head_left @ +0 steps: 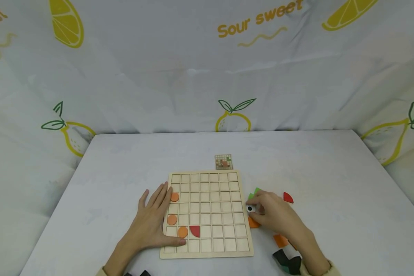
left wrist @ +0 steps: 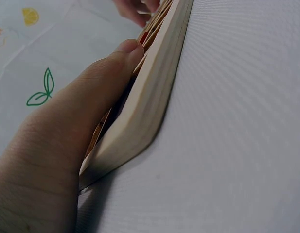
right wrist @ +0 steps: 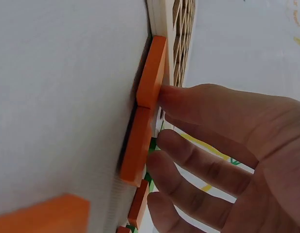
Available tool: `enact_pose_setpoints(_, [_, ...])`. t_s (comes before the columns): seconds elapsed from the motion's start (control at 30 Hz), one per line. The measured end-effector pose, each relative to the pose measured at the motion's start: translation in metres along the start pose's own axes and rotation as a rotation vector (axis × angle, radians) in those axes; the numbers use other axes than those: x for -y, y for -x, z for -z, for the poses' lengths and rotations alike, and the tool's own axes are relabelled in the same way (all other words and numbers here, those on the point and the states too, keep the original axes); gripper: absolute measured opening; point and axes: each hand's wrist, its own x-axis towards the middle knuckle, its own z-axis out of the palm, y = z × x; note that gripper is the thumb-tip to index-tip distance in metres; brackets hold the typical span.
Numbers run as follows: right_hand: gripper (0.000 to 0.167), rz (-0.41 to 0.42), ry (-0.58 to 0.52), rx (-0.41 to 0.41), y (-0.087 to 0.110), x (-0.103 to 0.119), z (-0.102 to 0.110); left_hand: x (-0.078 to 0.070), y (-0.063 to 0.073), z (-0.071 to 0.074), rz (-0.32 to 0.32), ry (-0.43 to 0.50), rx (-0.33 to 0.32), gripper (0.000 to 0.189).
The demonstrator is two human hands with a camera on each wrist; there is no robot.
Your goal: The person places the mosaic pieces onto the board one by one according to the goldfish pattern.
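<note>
Four times counting a seated piece on the grid board: noting three orange discs within the two leftmost columns, and one red quarter-circle just right of the lowest disc; seeing a small pattern card just beyond the far edge. Steadying the board at its left side with the left hand, extending straight, slightly spread fingers along the edge and laying the thumb wide across the near-left corner; gripping no loose piece there. Pinching a white eye piece, marked with a black dot, between thumb and index finger of the right hand, just outside the board's right edge; bending the remaining fingers loosely; not being able to tell the firmness of the pinch.

Observing an orange tile right by that thumb, with green pieces farther off; risking a dragged tile through so low a thumb; risking a dropped eye piece through so small a purchase. Judging the topmost and lowest discs exposed to a nudge, owing to left fingertips and thumb just beside them; risking a skewed board under too light a left-hand pressure.
</note>
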Motion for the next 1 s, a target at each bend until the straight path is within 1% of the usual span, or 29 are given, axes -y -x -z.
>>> enact_pose_setpoints(0.2, [0.026, -0.022, 0.004, -0.002, -0.0010, 0.0000, -0.0035, 0.0004, 0.0002, -0.0001, 0.000, 0.004, 0.000, 0.143])
enact_pose_setpoints(0.57, [0.027, -0.015, -0.012, 0.006, -0.0029, -0.0022, -0.0040, 0.0009, 0.0014, 0.0004, 0.005, 0.002, 0.001, 0.143])
enact_pose_setpoints(1.0, [0.023, 0.013, 0.007, -0.003, -0.0035, -0.0035, -0.0018, -0.0004, -0.0002, 0.0004, 0.008, 0.006, 0.012, 0.144])
